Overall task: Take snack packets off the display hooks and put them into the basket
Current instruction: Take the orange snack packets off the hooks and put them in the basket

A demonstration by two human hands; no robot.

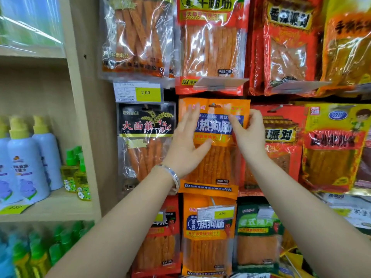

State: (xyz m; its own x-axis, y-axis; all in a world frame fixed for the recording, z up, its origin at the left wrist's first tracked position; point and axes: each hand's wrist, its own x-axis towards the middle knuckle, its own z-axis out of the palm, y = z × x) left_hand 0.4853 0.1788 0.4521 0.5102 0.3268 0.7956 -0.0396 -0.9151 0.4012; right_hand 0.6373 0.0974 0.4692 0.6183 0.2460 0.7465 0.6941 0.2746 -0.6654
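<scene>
An orange snack packet (213, 163) with a blue label hangs from a display hook (214, 106) in the middle row. My left hand (186, 141) lies flat against its left side, fingers spread, a silver bracelet on the wrist. My right hand (249, 131) pinches the packet's upper right edge between thumb and fingers. Around it hang more snack packets: a black one (145, 125) to the left, red ones (281, 137) to the right, another orange one (209, 235) below. No basket is in view.
A wooden shelf unit (84, 117) stands at the left, holding blue spray bottles (26, 161) and small green bottles (75, 173). Yellow price tags (147, 92) hang between the rows. Packets crowd the wall above, below and to the right.
</scene>
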